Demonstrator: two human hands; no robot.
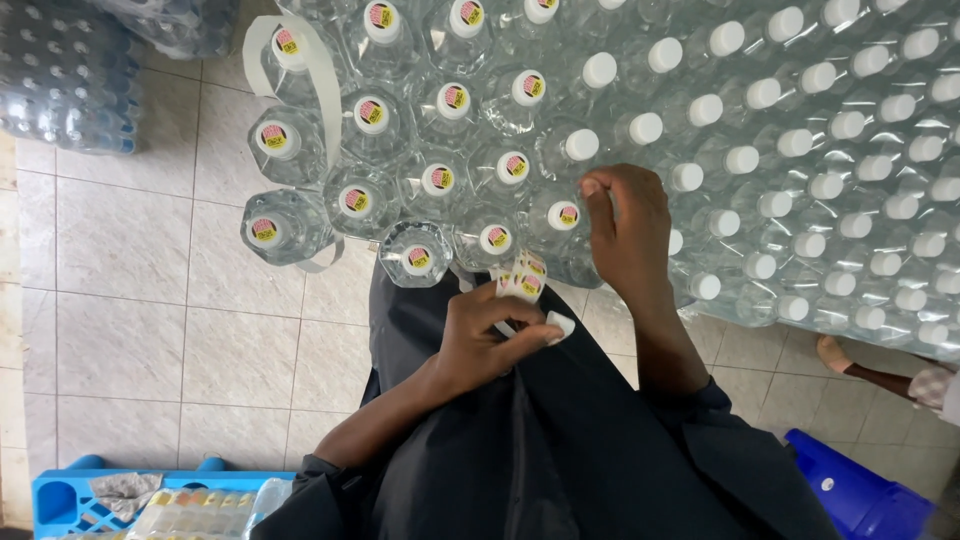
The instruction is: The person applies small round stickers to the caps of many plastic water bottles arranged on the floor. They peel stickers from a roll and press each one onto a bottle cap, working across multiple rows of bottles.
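Dark apron [560, 450] closest to the lens. Left hand [490, 335] at about 6 o'clock, clamped on a strip of round stickers [522, 278] — right hand [628, 232] just past it toward 1 o'clock, fingertips pinched over a white-capped bottle [581, 146]. Stickered bottles [437, 180] packed at 11 o'clock, plain caps [850, 125] toward 2.

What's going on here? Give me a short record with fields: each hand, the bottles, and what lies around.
left hand: holds a strip of small round yellow-and-pink stickers
right hand: fingertips over a white-capped clear plastic bottle
stickered bottles: caps already bear a round sticker, on the left
plain bottles: bare white caps, shrink-wrapped, on the right
floor: pale tiles
blue plastic crate: bottom left
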